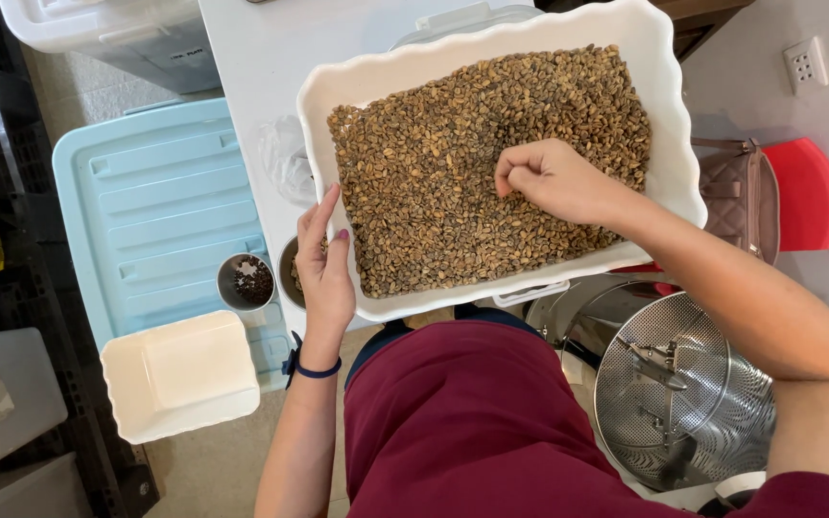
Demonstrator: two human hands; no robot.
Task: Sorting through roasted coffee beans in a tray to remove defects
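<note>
Two hands | right hand (558, 182) fingers pinched in beans (434, 173) | left hand (323, 264) open on tray (669, 115) | white table (261, 58)

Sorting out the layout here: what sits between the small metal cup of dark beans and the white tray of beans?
In the head view, the left hand lies between the small metal cup and the white tray, partly covering a second metal bowl.

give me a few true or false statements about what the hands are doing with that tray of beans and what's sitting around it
1. The right hand rests on the beans in the white tray, fingers curled. True.
2. The left hand holds a spoon. False: it lies open against the tray's near left edge.
3. The small metal cup stands on the light blue lid. True.
4. The perforated metal drum is full of beans. False: it shows only metal parts inside.
</note>
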